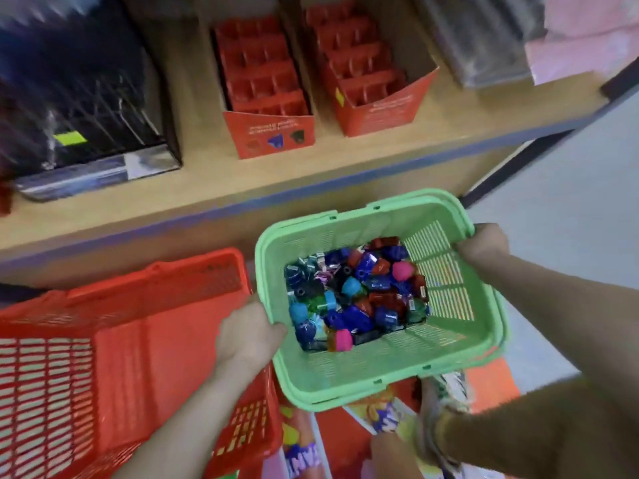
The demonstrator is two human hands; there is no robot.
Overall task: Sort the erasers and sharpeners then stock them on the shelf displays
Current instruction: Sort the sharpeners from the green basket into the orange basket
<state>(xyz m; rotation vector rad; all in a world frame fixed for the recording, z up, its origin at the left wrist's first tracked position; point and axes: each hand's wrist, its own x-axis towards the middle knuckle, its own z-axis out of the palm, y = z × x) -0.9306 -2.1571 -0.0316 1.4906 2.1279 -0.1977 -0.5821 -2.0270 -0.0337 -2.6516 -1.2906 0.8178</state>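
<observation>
A green plastic basket [446, 361] is held up in front of the wooden shelf. It contains several colourful sharpeners [356, 295] in blue, red, pink and teal. My left hand [247, 331] grips the basket's left rim. My right hand [482, 245] grips its far right corner. On the shelf stand two red cardboard display boxes with dividers, the left box [266, 84] and the right box [366, 67]; their compartments look empty.
A large red basket [114, 340] sits to the left, below the shelf edge [242, 202]. Black packaged goods [79, 108] lie on the shelf at left, wrapped packs [484, 39] at right. Colourful packages [380, 420] lie below the green basket.
</observation>
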